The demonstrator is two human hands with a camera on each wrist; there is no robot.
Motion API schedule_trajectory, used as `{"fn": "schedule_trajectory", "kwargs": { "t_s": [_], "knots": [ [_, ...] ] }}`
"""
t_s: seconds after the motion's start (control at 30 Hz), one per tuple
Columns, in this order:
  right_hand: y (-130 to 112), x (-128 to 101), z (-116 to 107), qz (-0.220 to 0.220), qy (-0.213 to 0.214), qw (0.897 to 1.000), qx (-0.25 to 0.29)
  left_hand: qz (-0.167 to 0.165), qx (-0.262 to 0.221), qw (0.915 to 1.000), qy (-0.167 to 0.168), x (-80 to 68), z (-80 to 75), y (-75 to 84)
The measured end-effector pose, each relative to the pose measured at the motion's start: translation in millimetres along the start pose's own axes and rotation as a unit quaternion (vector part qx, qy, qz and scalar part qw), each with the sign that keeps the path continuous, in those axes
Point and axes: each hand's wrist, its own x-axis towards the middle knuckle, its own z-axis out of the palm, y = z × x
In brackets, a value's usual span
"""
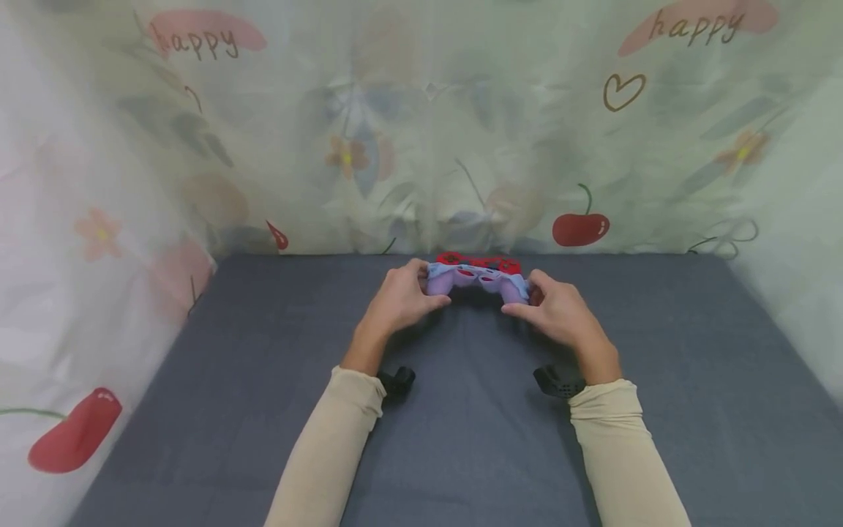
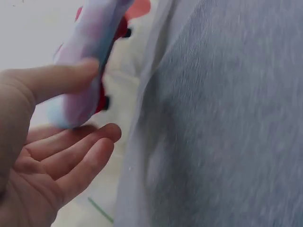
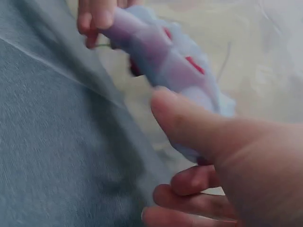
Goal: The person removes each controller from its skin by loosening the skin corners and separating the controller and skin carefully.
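Both hands hold a red game controller [image 1: 506, 263] with a soft lavender-and-pale-blue cover [image 1: 474, 277] over much of it, above the far part of the table. My left hand [image 1: 403, 296] pinches the left grip; its thumb lies on the cover [image 2: 84, 42] in the left wrist view, with the fingers at the end below. My right hand [image 1: 560, 307] holds the right grip, its thumb pressed on the cover [image 3: 175, 71] and its other fingers curled beneath. Red patches show through openings in the cover. The controller's far side is mostly hidden.
A dark grey cloth [image 1: 467, 454] covers the table. Behind it hangs a pale curtain [image 1: 428, 132] printed with flowers, cherries and the word happy; more of it closes off both sides. Black wrist devices [image 1: 556, 380] sit by the cream sleeves [image 1: 619, 439].
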Motion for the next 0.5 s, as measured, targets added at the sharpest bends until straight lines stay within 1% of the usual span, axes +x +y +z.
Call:
{"fn": "schedule_trajectory", "kwargs": {
  "t_s": [0.07, 0.1, 0.17, 0.23, 0.33, 0.43, 0.5],
  "knots": [
    [-3, 1, 2, 0.017, 0.014, 1.000, 0.006, -0.008, -0.043, 0.9990, 0.012, -0.1, 2.8, 2.1],
    [-5, 2, 3, 0.024, 0.022, 0.999, 0.007, -0.006, -0.055, 0.9983, 0.018, -0.2, 3.8, 3.4],
    [-9, 3, 3, 0.032, 0.032, 0.999, 0.009, 0.007, -0.056, 0.9981, 0.026, -0.7, 4.6, 6.6],
    [-11, 3, 2, 0.031, 0.036, 0.999, 0.007, 0.023, -0.032, 0.9989, 0.027, -1.0, 4.4, 9.5],
    [-11, 3, 0, 0.014, 0.025, 1.000, 0.000, 0.041, 0.025, 0.9988, 0.009, -2.0, 2.9, 10.9],
    [-9, 2, -2, 0.002, 0.002, 1.000, -0.010, 0.059, 0.074, 0.9955, -0.011, -3.9, 0.3, 9.5],
    [-7, 1, -2, -0.002, -0.006, 1.000, -0.012, 0.072, 0.094, 0.9929, -0.014, -5.4, -2.3, 7.1]
  ]
}}
